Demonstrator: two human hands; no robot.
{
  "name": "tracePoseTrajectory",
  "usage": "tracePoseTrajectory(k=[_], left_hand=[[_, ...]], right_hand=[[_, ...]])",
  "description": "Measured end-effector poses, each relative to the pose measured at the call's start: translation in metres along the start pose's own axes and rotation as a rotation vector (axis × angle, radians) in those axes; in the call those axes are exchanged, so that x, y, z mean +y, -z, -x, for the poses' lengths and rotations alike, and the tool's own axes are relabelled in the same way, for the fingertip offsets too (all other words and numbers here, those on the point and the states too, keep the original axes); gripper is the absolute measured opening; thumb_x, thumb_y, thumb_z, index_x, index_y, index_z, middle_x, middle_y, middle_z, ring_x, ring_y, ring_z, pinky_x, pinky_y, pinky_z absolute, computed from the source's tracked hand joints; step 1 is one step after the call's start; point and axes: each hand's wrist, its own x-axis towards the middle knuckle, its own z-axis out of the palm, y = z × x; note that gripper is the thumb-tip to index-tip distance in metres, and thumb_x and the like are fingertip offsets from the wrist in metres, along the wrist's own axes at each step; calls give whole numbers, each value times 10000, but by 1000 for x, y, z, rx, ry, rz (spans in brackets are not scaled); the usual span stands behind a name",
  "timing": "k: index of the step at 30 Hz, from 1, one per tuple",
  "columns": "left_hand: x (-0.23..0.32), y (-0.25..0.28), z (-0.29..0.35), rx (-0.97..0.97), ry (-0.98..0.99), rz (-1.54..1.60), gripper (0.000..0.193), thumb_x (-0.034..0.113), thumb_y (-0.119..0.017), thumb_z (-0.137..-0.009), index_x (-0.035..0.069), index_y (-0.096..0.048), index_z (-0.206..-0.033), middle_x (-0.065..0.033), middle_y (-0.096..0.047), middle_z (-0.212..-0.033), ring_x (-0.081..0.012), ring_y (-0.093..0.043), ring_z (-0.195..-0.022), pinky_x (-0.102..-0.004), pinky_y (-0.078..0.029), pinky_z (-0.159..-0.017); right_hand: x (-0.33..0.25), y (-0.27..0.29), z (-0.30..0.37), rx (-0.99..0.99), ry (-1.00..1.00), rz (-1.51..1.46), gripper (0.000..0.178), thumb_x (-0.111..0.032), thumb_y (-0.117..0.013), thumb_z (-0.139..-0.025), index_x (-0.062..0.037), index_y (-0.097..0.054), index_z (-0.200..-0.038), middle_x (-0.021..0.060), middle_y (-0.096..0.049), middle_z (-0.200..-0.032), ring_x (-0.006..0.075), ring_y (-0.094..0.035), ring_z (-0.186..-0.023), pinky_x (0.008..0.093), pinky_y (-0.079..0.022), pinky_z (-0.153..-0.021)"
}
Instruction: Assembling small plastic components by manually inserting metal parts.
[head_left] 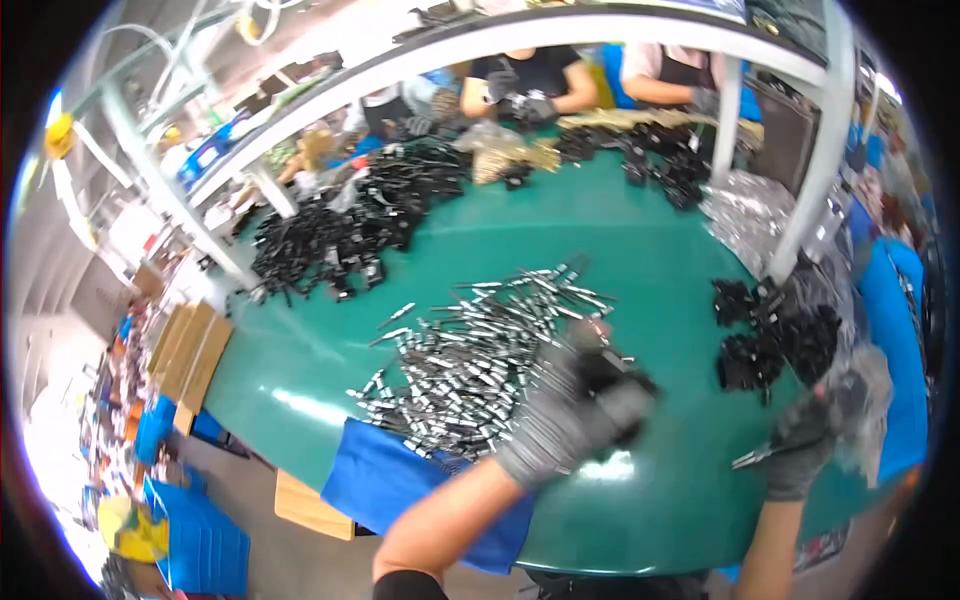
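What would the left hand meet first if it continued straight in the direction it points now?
Probably the pile of silver metal pins on the green table. The gloved left hand points up and right, already over its edge; motion blur makes depth unclear.

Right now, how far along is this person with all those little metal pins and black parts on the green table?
Hard to call much done: no finished stack shows clearly. In hand: the left hand, gloved and blurred, grips a small black part, while the right hand holds a thin metal pin. Left: a large heap of metal pins and a pile of black parts still lie on the green table.
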Motion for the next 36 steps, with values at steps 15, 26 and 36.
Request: tracePoseTrajectory(k=[15, 26, 36], left_hand=[[-74, -73, -99, -269, -545, -1371, 715, 399, -753, -798, 77, -478, -1374, -156, -544, -1333, -294, -497, -1263, -424, -364, -1084], [-101, -82, 3, -277, -186, -870, 573, 217, -843, -706, 70, -553, -1178, -224, -522, -1245, -369, -620, -990, -445, -534, -879], [-56, -58, 50, -327, -552, -1051, 272, 153, -572, -795, 60, -647, -1040, -163, -595, -1191, -339, -577, -1059, -489, -435, -953]], right_hand=[[35, -46, -6, 103, -182, -79, 353, -391, -607, -909, -111, -616, -1123, 66, -611, -877, 190, -583, -678, 314, -460, -516], [21, -68, 1, -85, -250, -212, 312, -307, -636, -908, -109, -610, -1148, 110, -607, -911, 211, -585, -714, 348, -492, -548], [163, -175, -76, -931, -4, 1841, 255, -296, -661, -815, -96, -684, -972, 151, -646, -960, 327, -632, -893, 450, -505, -811]])
